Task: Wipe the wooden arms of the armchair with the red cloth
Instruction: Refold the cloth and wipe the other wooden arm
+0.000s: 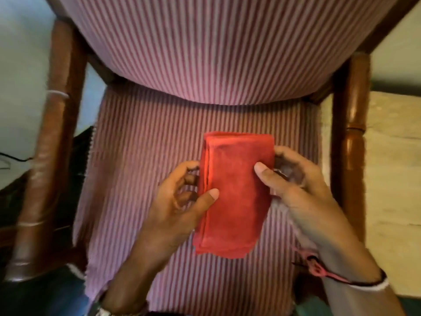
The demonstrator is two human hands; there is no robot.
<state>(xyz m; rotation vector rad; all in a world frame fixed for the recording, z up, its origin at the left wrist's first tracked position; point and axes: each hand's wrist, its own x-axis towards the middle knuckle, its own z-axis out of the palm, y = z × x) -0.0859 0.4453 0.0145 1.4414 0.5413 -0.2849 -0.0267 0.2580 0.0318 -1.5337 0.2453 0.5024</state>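
A folded red cloth (234,190) is held over the striped seat of the armchair (141,142). My left hand (180,201) grips its left edge, thumb on top and fingers under. My right hand (293,185) grips its right edge the same way. The chair's left wooden arm (47,156) runs down the left side of the view. Its right wooden arm (353,142) runs down the right side. Both hands are between the two arms and touch neither.
The striped backrest (216,46) fills the top of the view. A pale surface (394,160) lies beyond the right arm. Dark objects and a thin cable (16,159) sit to the left of the left arm.
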